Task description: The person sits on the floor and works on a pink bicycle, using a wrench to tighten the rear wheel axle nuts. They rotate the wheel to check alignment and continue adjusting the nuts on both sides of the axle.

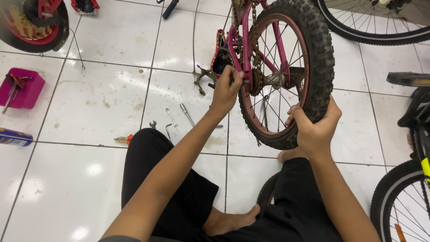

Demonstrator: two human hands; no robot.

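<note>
Person seated on white tiled floor (89,188), legs in black trousers, bare foot at bottom centre. Left hand (227,87) at frame centre, fingers closed around the axle end beside the chain sprocket (256,83) of a small pink bicycle's rear wheel (313,58); what exactly the fingers pinch is hidden by them. Right hand (313,127) right of centre, curled over the knobby tyre at its lower edge, gripping it. Wheel stands upright in upper centre-right, held in the pink frame (245,45), rusty chain running up to top edge. Red-and-black saddle (219,51) lies on the tiles just left of the frame, with a rusty pedal crank (204,78) beside it, both close to the left hand. Spanners and a socket wrench (172,118) scattered on tiles below the crank, near left knee; pliers with orange grip (123,140) touching the trouser edge. Pink tool tray (27,89) at left edge, spray can (13,136) under it. Another small wheel with red guard (33,22) in upper left corner. Larger bike wheel (376,22) in upper right, a black-and-yellow bike (414,179) crowding the right edge near the right arm.
</note>
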